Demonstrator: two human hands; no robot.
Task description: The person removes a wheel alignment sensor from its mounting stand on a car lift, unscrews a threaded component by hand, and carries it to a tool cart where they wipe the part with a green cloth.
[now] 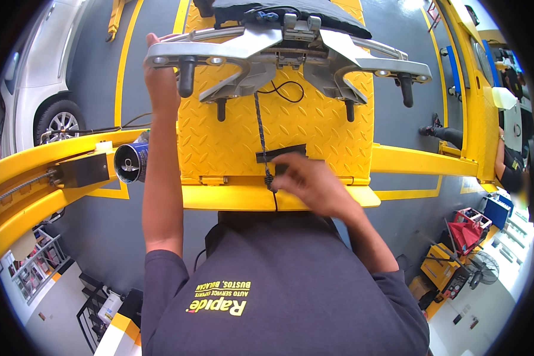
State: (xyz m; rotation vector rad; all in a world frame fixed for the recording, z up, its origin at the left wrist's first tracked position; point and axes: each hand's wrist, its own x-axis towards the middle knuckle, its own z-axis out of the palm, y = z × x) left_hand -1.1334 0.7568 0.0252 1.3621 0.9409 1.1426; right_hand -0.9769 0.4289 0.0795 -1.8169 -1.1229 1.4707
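A silver wheel clamp (243,44) with several black pegs spans the far part of the yellow treadplate ramp. My left hand (162,77) is closed around the clamp's left end; the metal arm hides part of its fingers. Below the clamp, a dark twisted cord (260,121) runs toward me and ends in a bunched knot. Right beside that knot hovers my right hand (308,181), slightly blurred, thumb and fingers apart and bent. Whether it touches the cord I cannot tell. Under its fingers lies a black strip (296,149) on the plate.
An open blue can (130,162) stands left of my forearm by the yellow lift rail (71,151). A white car (47,65) is parked at far left. To the right, another person's leg (448,135) shows near a yellow post (477,89). A fan (483,268) stands lower right.
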